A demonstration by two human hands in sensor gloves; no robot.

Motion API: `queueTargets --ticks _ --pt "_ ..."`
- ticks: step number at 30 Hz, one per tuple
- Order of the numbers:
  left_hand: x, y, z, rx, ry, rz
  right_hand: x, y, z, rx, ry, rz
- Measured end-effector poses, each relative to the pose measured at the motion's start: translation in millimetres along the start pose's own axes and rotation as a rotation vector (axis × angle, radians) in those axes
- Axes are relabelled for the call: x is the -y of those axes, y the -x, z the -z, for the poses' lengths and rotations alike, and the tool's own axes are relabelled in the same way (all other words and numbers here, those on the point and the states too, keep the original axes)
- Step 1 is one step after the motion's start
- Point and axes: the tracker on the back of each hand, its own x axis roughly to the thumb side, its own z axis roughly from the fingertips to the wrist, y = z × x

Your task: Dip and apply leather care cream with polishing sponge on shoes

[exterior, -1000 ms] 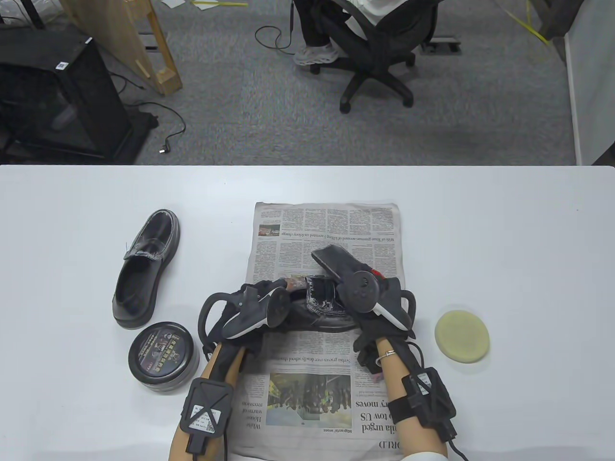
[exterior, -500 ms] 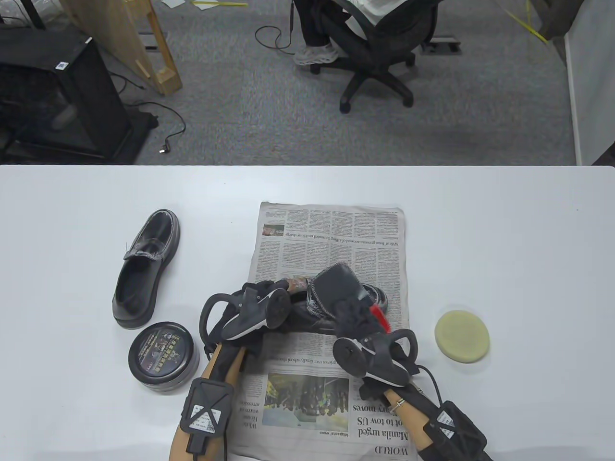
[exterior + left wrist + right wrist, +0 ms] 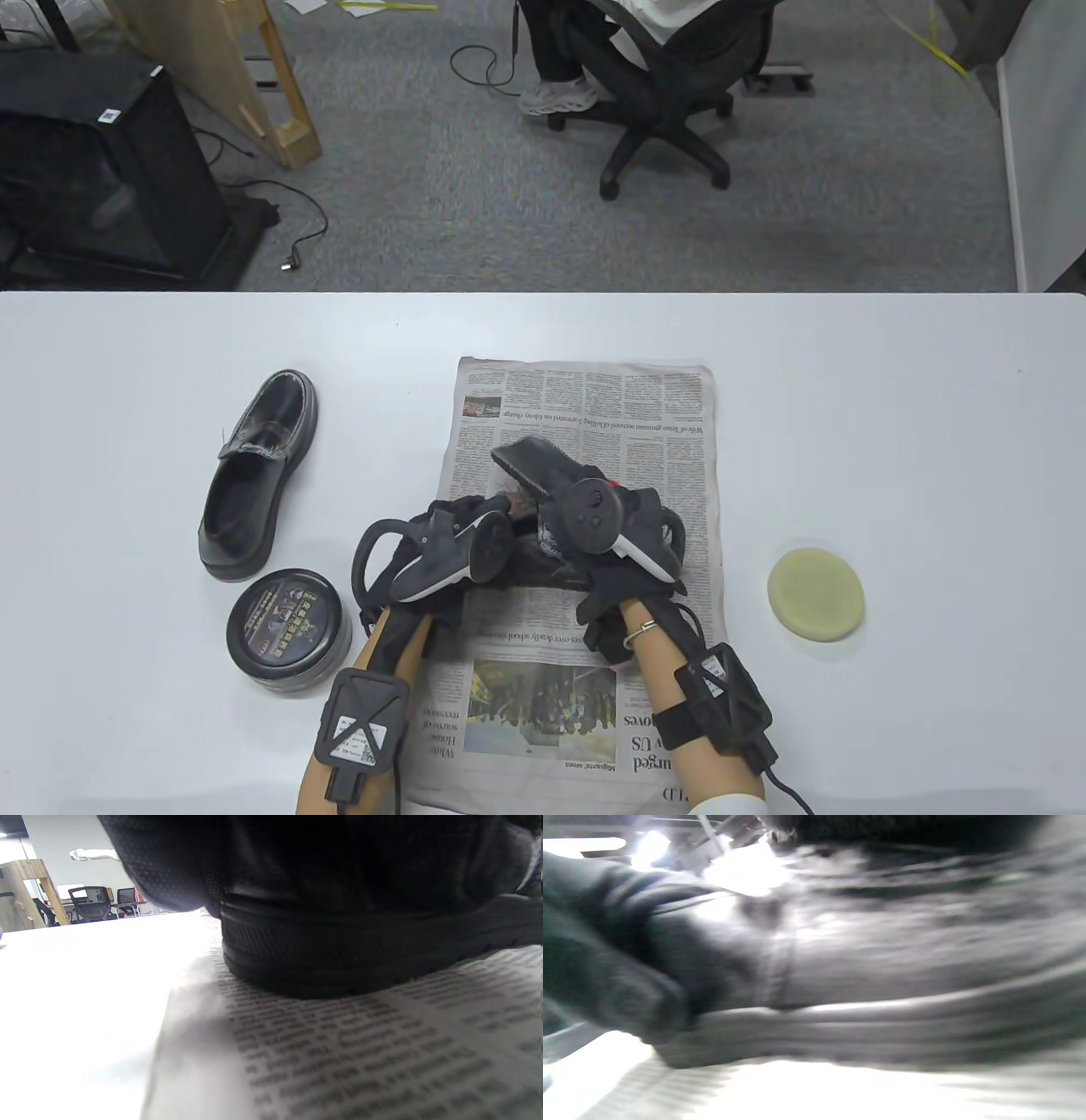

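Shoe (image 3: pixel 543 564) gripped by my left hand (image 3: pixel 450 543), right hand (image 3: pixel 594 518) working a dark applicator (image 3: pixel 530 463) on it; second shoe (image 3: pixel 254 475) left of the hands looks untreated.

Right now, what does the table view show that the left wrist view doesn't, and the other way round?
Only the table view shows the second shoe, the cream tin, the yellow sponge, the right hand with a dark pad, and the left hand.

Only the left wrist view shows the shoe's ribbed sole edge sitting flat on the paper.

Both show the newspaper and the shoe on it.
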Motion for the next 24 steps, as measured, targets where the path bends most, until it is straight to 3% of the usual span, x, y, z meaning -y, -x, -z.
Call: queueTargets --ticks 5,11,17,24 --pt "0.6 -0.1 -0.3 0.003 -0.003 -0.013 4.2 39.7 -16.7 -0.076 0.025 -0.119" --pt "-1.9 -4.8 0.5 -0.002 0.018 0.031 2.0 46.6 -49.8 -0.008 0.077 -0.246" --pt "-0.5 -4.9 0.6 0.016 0.012 0.013 -12.9 23.2 -90.7 0.174 0.122 -0.319" --pt "-2.7 -9.9 0.2 0.039 0.030 0.058 -6.4 -30.4 -83.0 0.345 0.086 -0.200"
